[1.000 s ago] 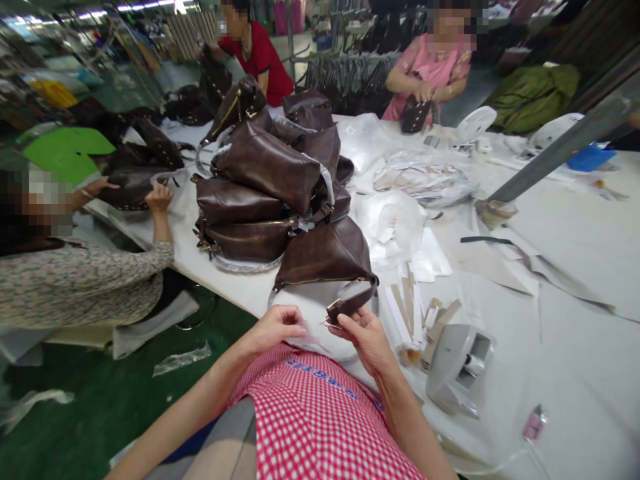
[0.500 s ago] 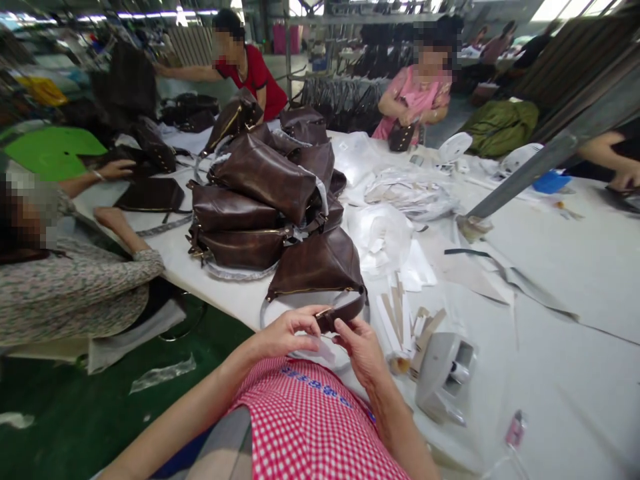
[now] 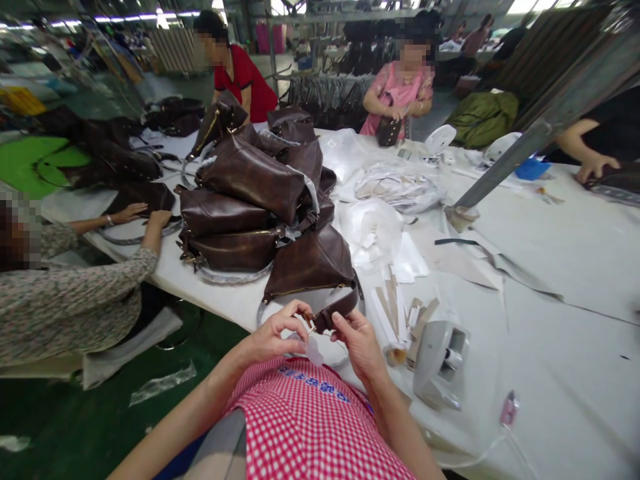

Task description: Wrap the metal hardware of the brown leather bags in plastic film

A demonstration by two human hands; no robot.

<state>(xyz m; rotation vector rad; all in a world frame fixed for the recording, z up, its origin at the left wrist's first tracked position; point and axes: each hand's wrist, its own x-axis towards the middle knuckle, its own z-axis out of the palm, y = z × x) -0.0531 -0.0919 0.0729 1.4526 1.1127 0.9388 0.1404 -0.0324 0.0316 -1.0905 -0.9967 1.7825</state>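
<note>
A dark brown leather handbag lies on the table right in front of me, its gold zipper towards me. Its brown strap loops up to my hands. My right hand pinches the strap between thumb and fingers near a small metal buckle. From the other side, my left hand has its fingers closed at the buckle end of the strap. A small piece of translucent film hangs by my left fingers; whether they grip it I cannot tell.
Brown handbags are piled just beyond. To the right are a tape dispenser, paper strips, plastic bags and a slanting metal post. A co-worker's hands handle a bag at left; other people work across the table.
My left fingers have closed in on the buckle end of the strap, which has tilted. The co-worker at left has laid both hands on a bag. The view has shifted slightly.
</note>
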